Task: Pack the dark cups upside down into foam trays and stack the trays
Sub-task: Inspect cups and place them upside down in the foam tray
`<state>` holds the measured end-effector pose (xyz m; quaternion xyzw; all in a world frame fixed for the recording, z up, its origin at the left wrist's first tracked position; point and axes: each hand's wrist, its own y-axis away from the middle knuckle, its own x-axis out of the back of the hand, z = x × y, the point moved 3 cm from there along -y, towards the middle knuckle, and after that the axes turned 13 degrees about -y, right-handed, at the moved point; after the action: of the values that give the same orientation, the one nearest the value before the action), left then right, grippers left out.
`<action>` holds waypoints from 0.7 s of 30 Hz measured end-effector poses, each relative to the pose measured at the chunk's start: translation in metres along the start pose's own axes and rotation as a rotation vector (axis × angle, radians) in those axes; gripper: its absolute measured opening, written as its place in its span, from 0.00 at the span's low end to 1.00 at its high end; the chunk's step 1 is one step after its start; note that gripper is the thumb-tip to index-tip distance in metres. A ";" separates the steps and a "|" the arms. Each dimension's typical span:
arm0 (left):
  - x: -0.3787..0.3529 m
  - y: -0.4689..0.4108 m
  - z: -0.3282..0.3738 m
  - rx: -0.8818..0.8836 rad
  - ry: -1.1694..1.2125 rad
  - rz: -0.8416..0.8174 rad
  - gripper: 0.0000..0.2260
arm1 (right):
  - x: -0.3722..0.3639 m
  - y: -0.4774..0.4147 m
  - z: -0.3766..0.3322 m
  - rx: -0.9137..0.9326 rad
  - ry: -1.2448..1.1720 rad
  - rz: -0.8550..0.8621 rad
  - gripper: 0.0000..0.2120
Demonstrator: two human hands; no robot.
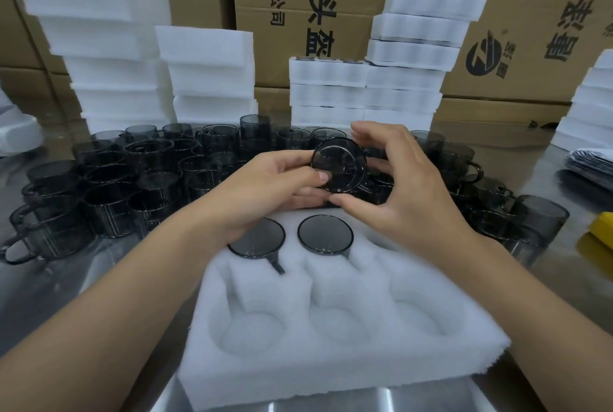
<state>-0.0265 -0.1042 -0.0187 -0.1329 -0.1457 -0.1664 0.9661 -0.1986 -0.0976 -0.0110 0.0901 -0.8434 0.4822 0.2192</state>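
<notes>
Both hands gripping one dark cup [339, 166] at frame center: left hand [275, 182] and right hand [394, 186] fingers are curling round it, above foam tray [331, 362]. Two cups [324, 233] are sitting upside down in its far pockets.

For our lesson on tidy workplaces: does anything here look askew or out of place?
Yes: the top three foam trays of the tall stack behind the loose cups sit twisted and shifted right, overhanging the lower trays.
</notes>
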 end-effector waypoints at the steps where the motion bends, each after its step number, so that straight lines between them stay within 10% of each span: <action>1: -0.001 0.000 0.001 -0.001 0.015 -0.008 0.16 | 0.000 0.000 0.001 -0.020 -0.005 -0.008 0.35; 21: 0.000 -0.001 0.000 0.022 0.095 0.031 0.14 | 0.001 0.001 0.000 -0.079 0.041 0.006 0.32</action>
<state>-0.0267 -0.1051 -0.0188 -0.1165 -0.0992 -0.1561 0.9758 -0.2000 -0.0964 -0.0113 0.0689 -0.8573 0.4510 0.2386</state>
